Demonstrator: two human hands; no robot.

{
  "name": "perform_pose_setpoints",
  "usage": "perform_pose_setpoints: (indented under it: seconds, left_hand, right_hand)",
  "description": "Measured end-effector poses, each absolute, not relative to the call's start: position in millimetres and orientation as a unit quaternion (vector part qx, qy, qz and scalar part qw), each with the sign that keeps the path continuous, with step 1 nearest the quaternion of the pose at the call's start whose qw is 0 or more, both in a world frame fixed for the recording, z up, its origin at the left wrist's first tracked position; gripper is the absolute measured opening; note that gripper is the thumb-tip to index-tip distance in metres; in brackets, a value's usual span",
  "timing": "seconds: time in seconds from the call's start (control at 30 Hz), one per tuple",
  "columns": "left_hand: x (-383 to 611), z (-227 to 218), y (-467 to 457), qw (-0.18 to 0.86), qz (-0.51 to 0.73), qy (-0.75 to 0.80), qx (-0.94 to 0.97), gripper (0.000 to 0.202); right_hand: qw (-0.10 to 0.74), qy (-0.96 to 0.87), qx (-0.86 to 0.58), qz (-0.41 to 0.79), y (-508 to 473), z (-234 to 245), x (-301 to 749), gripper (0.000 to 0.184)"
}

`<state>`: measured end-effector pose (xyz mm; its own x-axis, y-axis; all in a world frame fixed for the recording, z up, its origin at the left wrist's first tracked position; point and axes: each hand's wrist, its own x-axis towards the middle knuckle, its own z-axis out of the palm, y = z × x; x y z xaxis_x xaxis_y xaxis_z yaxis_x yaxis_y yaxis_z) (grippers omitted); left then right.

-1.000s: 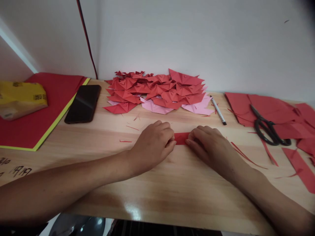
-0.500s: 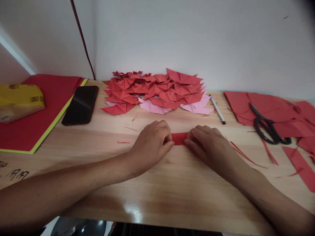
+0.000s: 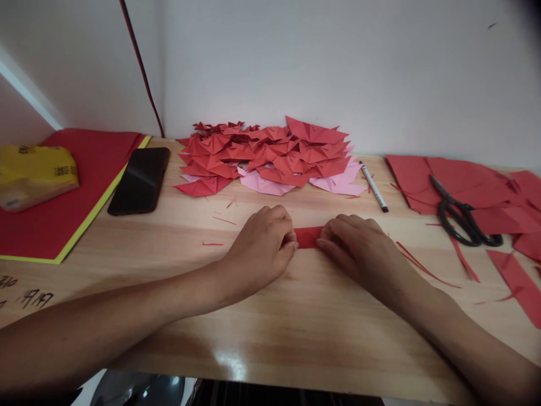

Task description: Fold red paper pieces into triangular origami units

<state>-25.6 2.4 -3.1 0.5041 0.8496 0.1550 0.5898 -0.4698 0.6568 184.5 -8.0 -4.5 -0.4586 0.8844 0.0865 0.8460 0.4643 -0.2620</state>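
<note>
A folded strip of red paper lies flat on the wooden table in front of me. My left hand presses its left end with curled fingers. My right hand presses its right end, fingers bent down onto it. Only the short middle part of the strip shows between the two hands.
A heap of folded red and pink paper shapes lies behind my hands. A black phone and a yellow packet on red sheets are at the left. A pen, black scissors and red paper offcuts lie at the right.
Both hands stay pressed on the red strip. The left hand has shifted slightly left along it. The view has moved a little.
</note>
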Motion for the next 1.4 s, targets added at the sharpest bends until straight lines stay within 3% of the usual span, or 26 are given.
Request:
perform_pose_setpoints:
  seconds: [1.17,1.4]
  left_hand:
    - [-21.7,0.8,6.8,0.234,0.193,0.449,0.841,0.013]
    - [-22.8,2.2,8.2,0.225,0.183,0.442,0.849,0.015]
  right_hand:
    - [0.093,-0.851,-0.516,0.039,-10.7,-2.2,180.8,0.021]
    - [0.099,-0.846,-0.523,0.040,-14.0,-5.0,179.3,0.007]
